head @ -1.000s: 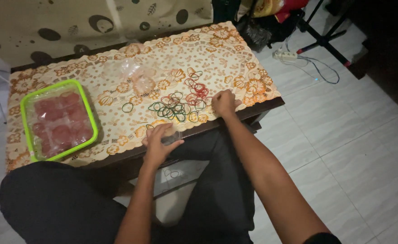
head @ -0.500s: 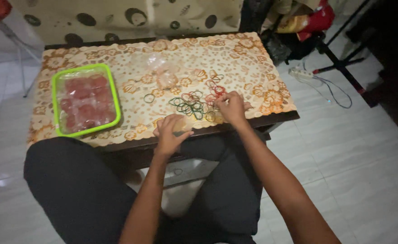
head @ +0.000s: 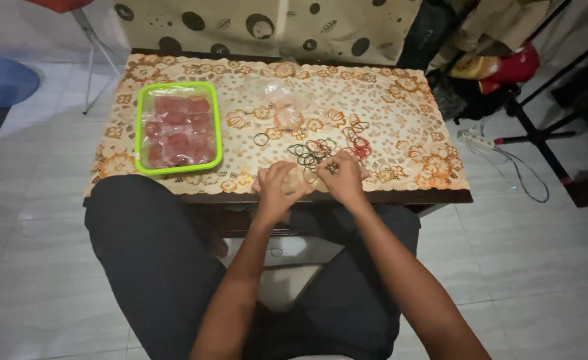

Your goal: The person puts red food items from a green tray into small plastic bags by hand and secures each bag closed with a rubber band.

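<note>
One head-worn camera, looking steeply down

It sits above the seated person's lap and faces forward and down over the knees to the desk (head: 400, 127), which crosses the upper half of the picture at arm's reach. The hands (head: 310, 183) lie near the middle; tiled floor fills both sides. No second view shares the scene.

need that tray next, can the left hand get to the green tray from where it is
Probably yes: the left hand sits at the table's near edge, and only bare patterned cloth lies between it and the green tray.

I note thin loose rubber bands (head: 320, 150), green, red and dark, scattered flat near the table's front edge.
</note>
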